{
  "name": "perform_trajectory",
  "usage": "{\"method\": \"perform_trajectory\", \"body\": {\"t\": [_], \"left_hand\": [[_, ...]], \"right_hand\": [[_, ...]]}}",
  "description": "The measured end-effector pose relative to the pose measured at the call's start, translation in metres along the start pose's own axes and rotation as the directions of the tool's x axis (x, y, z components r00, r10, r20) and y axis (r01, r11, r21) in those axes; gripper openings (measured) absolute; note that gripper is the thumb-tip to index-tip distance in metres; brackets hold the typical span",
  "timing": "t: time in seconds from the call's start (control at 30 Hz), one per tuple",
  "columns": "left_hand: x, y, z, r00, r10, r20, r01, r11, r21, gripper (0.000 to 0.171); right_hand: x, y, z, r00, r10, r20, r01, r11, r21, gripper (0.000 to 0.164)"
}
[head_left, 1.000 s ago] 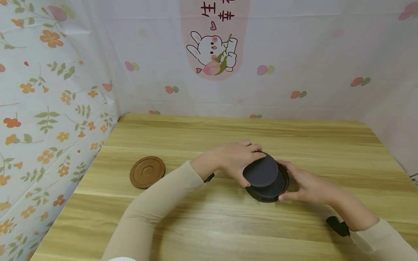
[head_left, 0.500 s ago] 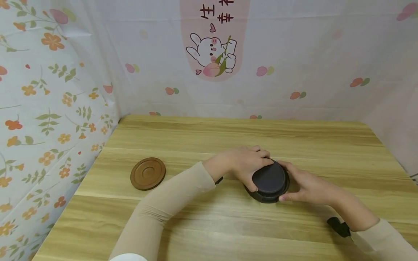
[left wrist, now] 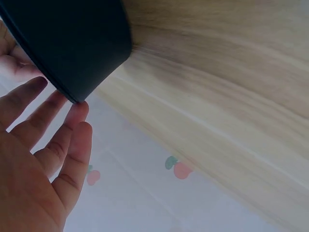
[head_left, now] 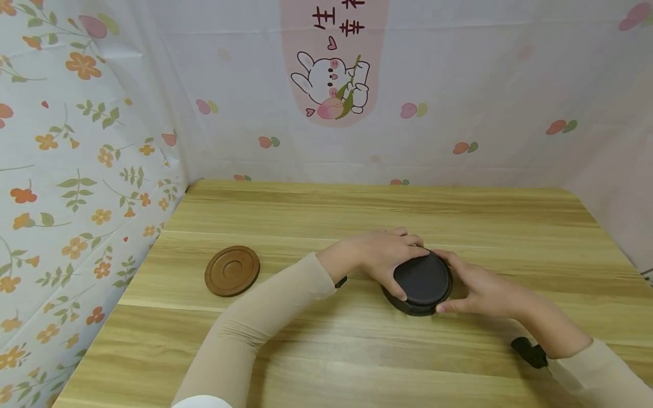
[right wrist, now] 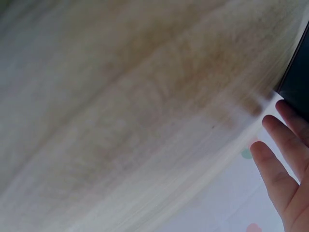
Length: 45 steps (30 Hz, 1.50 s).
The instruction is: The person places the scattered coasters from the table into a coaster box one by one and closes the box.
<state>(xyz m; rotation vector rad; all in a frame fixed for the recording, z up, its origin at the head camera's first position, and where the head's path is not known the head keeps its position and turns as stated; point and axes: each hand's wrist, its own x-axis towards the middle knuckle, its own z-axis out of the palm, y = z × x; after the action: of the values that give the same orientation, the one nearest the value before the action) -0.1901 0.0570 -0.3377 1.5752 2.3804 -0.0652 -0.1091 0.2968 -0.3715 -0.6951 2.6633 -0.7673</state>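
Note:
A black round coaster (head_left: 421, 277) with a stitched edge lies at the top of a low black round coaster holder (head_left: 415, 310), right of the table's middle. From the left, my left hand (head_left: 380, 258) holds the coaster, thumb at its near edge and fingers at its far edge. On the other side, my right hand (head_left: 476, 289) grips the holder's wall between thumb and fingers. In the left wrist view, the dark holder wall (left wrist: 72, 43) shows above the fingers. Only a corner of dark wall (right wrist: 297, 82) appears in the right wrist view. The coaster hides the holder's inside.
A brown wooden round coaster (head_left: 232, 271) with a ringed centre lies at the left of the wood-grain table (head_left: 326, 209). Printed white cloth (head_left: 229, 68) hangs behind the table, and flowered cloth (head_left: 81, 170) along its left side.
My left hand has moved right and slightly toward the near side with the black coaster, which now sits nearly level over the holder. The right hand has stayed put.

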Motion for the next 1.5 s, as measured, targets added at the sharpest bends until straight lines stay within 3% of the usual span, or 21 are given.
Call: {"method": "perform_trajectory", "body": {"t": [0.23,0.5,0.73,1.0,1.2,1.5], "left_hand": [[-0.023,-0.015,0.008,0.999,-0.013,-0.039,0.01,0.998,-0.064,0.094],[-0.068,-0.041,0.016,0.995,-0.077,-0.068,0.07,0.992,-0.102,0.084],[-0.111,-0.056,0.016,0.979,-0.148,-0.14,0.131,0.984,-0.122,0.079],[-0.162,-0.066,0.024,0.945,-0.281,-0.167,0.251,0.951,-0.178,0.077],[-0.199,-0.07,0.032,0.896,-0.378,-0.234,0.318,0.913,-0.256,0.078],[-0.237,-0.078,0.05,0.853,-0.439,-0.281,0.375,0.892,-0.252,0.072]], "right_hand": [[0.0,-0.002,-0.002,1.0,-0.024,0.004,0.024,0.999,0.021,0.104],[-0.002,-0.001,0.0,1.0,-0.01,-0.002,0.01,1.0,0.025,0.106],[-0.002,-0.001,0.001,1.0,-0.018,-0.012,0.018,0.999,0.034,0.105],[-0.002,-0.002,-0.001,1.0,-0.022,-0.013,0.022,1.0,0.01,0.105],[-0.001,-0.003,-0.001,1.0,-0.02,-0.01,0.02,1.0,0.014,0.105],[-0.001,-0.003,-0.001,1.0,-0.014,-0.007,0.014,1.0,0.014,0.106]]}}
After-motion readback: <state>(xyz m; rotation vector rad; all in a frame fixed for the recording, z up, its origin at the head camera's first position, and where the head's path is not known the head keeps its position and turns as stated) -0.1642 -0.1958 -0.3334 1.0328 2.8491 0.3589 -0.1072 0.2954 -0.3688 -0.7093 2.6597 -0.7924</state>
